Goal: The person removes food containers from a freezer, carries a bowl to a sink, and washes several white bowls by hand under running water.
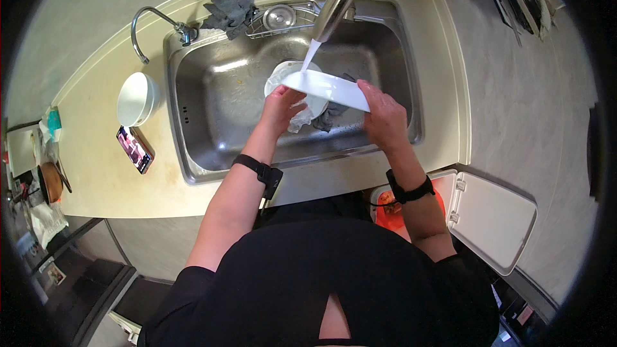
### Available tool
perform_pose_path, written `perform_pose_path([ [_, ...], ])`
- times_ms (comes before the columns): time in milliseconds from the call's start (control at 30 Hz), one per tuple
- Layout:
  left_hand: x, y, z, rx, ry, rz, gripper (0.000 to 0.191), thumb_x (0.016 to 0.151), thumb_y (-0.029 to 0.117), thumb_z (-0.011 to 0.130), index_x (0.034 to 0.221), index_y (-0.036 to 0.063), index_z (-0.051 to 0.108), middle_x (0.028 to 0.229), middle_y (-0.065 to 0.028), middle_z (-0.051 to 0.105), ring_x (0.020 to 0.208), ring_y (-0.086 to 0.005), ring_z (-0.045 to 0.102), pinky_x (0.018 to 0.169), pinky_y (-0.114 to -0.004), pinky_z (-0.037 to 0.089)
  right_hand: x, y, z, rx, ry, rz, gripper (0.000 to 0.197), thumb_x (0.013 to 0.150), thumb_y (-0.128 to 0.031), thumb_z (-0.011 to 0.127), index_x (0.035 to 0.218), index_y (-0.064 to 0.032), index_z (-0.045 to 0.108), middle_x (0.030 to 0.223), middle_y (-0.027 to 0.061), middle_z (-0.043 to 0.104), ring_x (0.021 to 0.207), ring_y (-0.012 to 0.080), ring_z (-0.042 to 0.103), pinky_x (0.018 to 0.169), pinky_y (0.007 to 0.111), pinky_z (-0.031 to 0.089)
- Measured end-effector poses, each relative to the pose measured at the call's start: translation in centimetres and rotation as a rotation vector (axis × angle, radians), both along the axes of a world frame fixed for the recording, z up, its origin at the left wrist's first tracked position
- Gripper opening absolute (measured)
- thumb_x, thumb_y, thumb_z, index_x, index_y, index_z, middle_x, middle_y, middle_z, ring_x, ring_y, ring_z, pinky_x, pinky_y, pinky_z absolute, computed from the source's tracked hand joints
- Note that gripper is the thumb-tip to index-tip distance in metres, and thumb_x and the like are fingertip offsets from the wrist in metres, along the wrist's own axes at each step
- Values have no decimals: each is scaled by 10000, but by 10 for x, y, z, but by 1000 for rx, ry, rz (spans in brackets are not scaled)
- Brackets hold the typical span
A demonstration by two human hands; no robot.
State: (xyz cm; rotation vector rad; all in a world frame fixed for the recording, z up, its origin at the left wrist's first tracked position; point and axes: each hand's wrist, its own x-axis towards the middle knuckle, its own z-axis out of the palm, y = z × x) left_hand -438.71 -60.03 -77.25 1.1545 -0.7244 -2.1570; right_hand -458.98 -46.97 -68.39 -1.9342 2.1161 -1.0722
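A white dish (328, 87), seen nearly edge-on, is tilted under running water (311, 55) from the metal faucet (342, 2). My right hand (385, 113) grips its right end. By the dish's left end is my left hand (283, 108), its fingers loosely curled and partly spread; whether they grip the rim cannot be told. Below, in the stainless steel sink (217, 115), a round white strainer or dish (275, 77) shows with crumpled translucent film (301, 119) over it. A dark grey cloth (330, 114) lies beside it, partly hidden by the dish.
A white bowl (137, 100) and a phone (135, 149) with a lit screen rest on the left counter (91, 164). A thin curved tap (164, 14), a grey cloth (231, 9) and a wire rack (265, 29) line the sink's back. An open-lidded bin (496, 219) stands at lower right.
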Motion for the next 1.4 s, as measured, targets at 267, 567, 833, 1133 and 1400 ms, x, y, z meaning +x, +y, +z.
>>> perform_pose_path([
  [267, 7, 4, 2, 29, -160, -9, 272, 869, 184, 536, 1107, 66, 480, 996, -92, 580, 913, -193, 562, 770, -392, 499, -66, 28, -54, 111, -498, -506, 325, 899, -220, 449, 1087, 42, 488, 985, 219, 586, 789, 321, 611, 685, 377, 518],
  [567, 1, 10, 0, 85, -253, -18, 311, 867, 191, 535, 1143, 70, 459, 1004, -101, 582, 932, -207, 561, 788, -413, 488, -108, 30, -117, -387, -1843, -667, 355, 913, -132, 382, 1225, 29, 327, 1086, 191, 510, 875, 316, 591, 712, 395, 551],
  [833, 10, -3, -20, 149, -335, 45, 309, 866, 176, 523, 1141, 59, 447, 941, -74, 555, 857, -190, 541, 766, -425, 471, -135, 10, -128, -546, -1820, -723, 381, 935, -216, 378, 1200, 51, 319, 1057, 231, 525, 935, 349, 578, 791, 396, 537],
  [1133, 34, -16, -50, 231, -471, 168, 276, 848, 133, 504, 1109, 53, 465, 1037, -81, 446, 834, -179, 467, 839, -521, 420, 24, -69, -90, 534, -1013, 23, 431, 853, -332, 542, 1124, -3, 474, 1049, 168, 568, 863, 322, 590, 725, 392, 491],
  [1400, 60, -7, -22, 232, -300, 179, 259, 845, 138, 520, 1090, 64, 484, 930, -41, 494, 818, -163, 485, 772, -481, 453, 137, -96, -223, 471, 107, 339, 455, 782, -118, 489, 1168, 107, 403, 1199, 332, 393, 1011, 445, 493, 806, 446, 456],
])
